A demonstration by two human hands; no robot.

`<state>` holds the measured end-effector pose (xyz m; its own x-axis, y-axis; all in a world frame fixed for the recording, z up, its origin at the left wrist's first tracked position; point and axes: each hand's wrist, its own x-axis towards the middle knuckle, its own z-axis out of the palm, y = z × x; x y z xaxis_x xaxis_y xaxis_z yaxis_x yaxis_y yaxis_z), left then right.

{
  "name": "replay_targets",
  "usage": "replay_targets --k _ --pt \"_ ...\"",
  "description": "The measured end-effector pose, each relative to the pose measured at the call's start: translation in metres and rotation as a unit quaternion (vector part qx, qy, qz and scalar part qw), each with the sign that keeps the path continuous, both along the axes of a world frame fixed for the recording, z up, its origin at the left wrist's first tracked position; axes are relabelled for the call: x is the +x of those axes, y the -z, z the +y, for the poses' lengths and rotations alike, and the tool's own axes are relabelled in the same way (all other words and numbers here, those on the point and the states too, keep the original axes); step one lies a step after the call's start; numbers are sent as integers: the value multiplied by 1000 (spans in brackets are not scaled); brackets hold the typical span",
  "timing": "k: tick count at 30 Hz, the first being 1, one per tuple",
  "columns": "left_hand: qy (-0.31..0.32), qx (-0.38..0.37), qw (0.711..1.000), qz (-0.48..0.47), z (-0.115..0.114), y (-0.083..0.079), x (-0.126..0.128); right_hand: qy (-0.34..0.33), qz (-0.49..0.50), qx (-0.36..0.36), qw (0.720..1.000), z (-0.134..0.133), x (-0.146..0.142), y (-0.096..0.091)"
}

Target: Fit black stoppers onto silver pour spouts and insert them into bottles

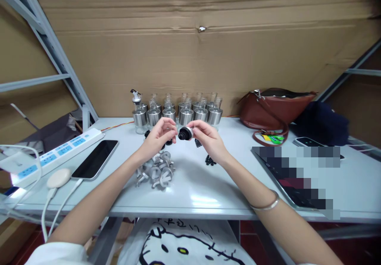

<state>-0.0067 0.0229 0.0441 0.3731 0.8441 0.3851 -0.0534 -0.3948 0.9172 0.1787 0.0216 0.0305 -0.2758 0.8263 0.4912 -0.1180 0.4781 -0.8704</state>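
My right hand [208,138] pinches a small black and silver pourer cap [185,133] above the grey table [190,193]. My left hand [159,136] hovers just left of the cap, fingers curled toward it; I cannot see whether they hold anything. Below my hands lies a heap of several silver pourer spouts [156,169]. A cluster of small black parts [210,161] sits by my right wrist. Behind stand several glass bottles with steel bands [178,112]; the leftmost bottle [138,114] carries a fitted pourer.
A dark phone [95,159] and a white power strip [56,151] lie at the left, with white cables near the edge. A brown bag [274,108], a dark cloth [323,122] and a tablet [297,177] occupy the right. Cardboard backs the table.
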Motion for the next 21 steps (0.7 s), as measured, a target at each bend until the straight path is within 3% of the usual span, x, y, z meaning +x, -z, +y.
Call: replay_targets --k 4,8,14,21 --pt "57 -12 998 20 -1 5 2 -70 68 -101 990 2 -1 0" --pt "102 -21 995 -2 -3 6 2 -98 91 -149 980 0 -1 0" --pt "97 -12 995 -2 -4 5 3 -117 82 -170 975 -2 -2 0" --pt "109 7 994 0 -4 11 5 -106 55 -145 982 0 -5 6"
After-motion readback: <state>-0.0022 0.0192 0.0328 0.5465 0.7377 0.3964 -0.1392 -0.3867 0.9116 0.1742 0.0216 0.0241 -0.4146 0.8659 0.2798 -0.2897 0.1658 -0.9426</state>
